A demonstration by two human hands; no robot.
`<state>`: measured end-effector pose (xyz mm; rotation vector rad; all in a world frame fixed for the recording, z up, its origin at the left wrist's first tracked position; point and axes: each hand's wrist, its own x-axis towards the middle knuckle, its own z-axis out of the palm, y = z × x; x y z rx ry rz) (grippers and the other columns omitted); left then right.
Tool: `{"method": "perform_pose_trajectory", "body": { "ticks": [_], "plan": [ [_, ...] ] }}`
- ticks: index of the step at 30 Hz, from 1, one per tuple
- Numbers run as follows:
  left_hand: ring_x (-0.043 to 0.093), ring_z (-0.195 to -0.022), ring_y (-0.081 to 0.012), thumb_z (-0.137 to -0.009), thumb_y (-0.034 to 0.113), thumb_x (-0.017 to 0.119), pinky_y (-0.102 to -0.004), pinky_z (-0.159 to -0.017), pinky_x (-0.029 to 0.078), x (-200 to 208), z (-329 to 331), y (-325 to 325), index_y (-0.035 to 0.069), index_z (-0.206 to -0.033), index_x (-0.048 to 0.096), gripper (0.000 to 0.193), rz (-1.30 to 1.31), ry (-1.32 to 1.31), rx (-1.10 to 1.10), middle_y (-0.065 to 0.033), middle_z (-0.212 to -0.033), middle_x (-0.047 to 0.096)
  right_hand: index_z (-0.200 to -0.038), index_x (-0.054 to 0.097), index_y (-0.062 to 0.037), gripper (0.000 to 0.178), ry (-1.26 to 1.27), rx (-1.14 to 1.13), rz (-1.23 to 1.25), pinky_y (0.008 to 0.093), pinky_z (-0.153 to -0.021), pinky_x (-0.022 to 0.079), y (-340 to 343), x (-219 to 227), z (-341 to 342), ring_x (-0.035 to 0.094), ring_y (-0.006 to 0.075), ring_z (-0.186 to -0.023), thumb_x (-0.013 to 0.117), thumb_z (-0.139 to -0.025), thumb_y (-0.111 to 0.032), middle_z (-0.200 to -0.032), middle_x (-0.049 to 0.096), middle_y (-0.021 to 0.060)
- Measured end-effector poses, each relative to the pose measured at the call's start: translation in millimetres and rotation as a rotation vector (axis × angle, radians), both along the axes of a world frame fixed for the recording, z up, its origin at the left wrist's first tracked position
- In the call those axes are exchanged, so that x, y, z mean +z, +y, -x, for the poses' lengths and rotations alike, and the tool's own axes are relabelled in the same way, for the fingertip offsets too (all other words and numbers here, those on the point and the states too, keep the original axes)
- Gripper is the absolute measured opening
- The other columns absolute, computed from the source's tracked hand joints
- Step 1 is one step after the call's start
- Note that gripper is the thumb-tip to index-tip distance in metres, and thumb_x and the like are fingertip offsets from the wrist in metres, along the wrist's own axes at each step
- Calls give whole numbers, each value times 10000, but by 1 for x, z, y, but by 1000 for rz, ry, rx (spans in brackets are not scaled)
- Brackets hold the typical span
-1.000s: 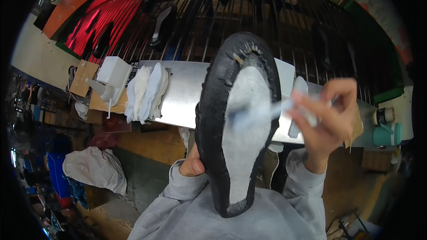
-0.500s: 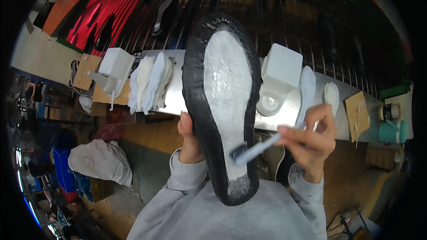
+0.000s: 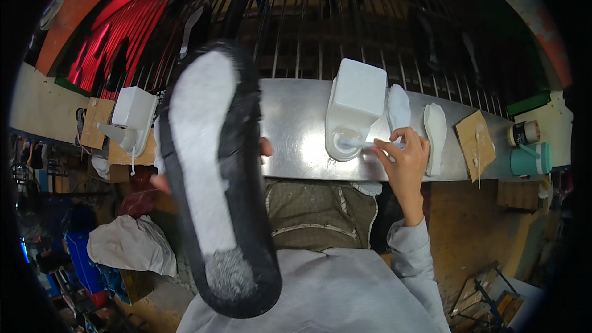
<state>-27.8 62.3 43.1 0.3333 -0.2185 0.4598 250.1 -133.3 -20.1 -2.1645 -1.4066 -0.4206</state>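
Observation:
In my left hand (image 3: pixel 266 147) is a black shoe upper (image 3: pixel 249 172), its underside facing me with a long white filler piece (image 3: pixel 200 142) down the middle and a rough grey patch at the heel end. The shoe hides most of that hand; only fingertips show at both its sides. My right hand (image 3: pixel 405 157) pinches the light-coloured handle of a small brush (image 3: pixel 365 144). Its head is down in the round cup of a white glue dispenser (image 3: pixel 357 98), so the bristles are hidden.
Along the metal bench (image 3: pixel 290 129) stand a second white dispenser (image 3: pixel 134 111), pale insole pieces (image 3: pixel 435 129), cardboard (image 3: pixel 476 142) and a teal mug (image 3: pixel 531 159). Beyond it runs a rack of metal bars (image 3: pixel 299 55) carrying dark shoes, with red light at the left.
The shoe has moved left and tilted with my left hand. My right hand has taken the brush off the white piece and over to the dispenser's cup.

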Motion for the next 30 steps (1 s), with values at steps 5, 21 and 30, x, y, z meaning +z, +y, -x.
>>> {"method": "perform_pose_trajectory", "body": {
  "ticks": [5,21,30],
  "plan": [
    [551,-1152,-518,-701,386,909,-559,-775,645,2,18,29,30,-1551,91,1232,-323,-50,-127,-237,-1546,233,-887,803,-152,234,77,-39,7,354,-815,361,-6,-2,5,513,202,-859,881,-678,-222,-930,560,11],
    [485,-1339,-398,-783,422,841,-483,-1060,521,-29,-3,-3,15,-1569,151,1122,-448,-25,474,-277,-1540,305,-877,799,-68,113,548,-198,-161,288,-518,312,-19,-17,13,391,124,-592,828,-795,-140,-908,451,27],
    [603,-1228,-329,-626,486,930,-441,-1018,532,-7,-12,-47,-40,-1474,379,1140,-531,639,450,-210,-1399,539,-931,830,-120,452,635,340,-464,301,-747,355,-5,86,50,434,174,-889,910,-550,-350,-946,401,18]
  ]
}}
